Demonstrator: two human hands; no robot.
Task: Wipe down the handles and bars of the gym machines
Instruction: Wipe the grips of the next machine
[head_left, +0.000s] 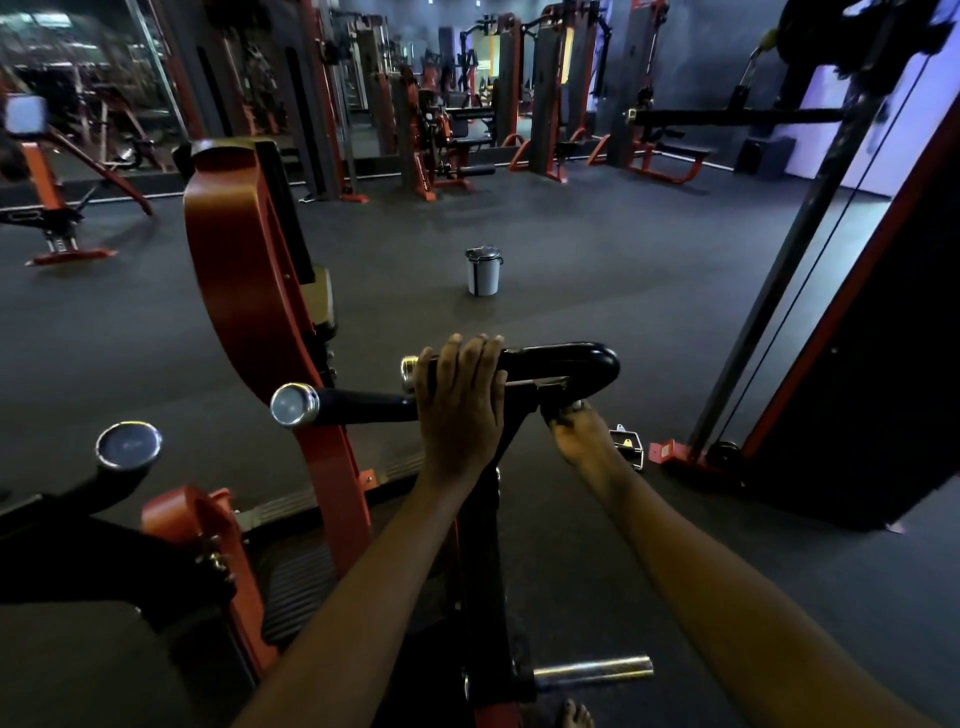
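The person leans over an orange steel gym machine (244, 291), both bare arms reaching forward. The left hand (460, 400) lies flat over the black curved handle loop with chrome end caps (571, 361), fingers straight and draped across the near and far grips, steadying it rather than gripping. The right hand (576, 431) sits just under the loop's bend, fingers bunched around something small and dark (558, 413) (a wiping cloth, I would guess, but the gloom hides it), pressed against the underside of the bar.

A small grey lidded bucket (483, 270) stands well apart on the dark rubber floor (597, 249), out of arm's reach.

What might go wrong: with light this dim, patches of the black handle could be missed, especially the far curve. The handle arm looks as if it pivots, so a hard wipe might swing it if the flat left hand slips. A bare foot (574, 716) shows below, near a chrome peg (592, 670).
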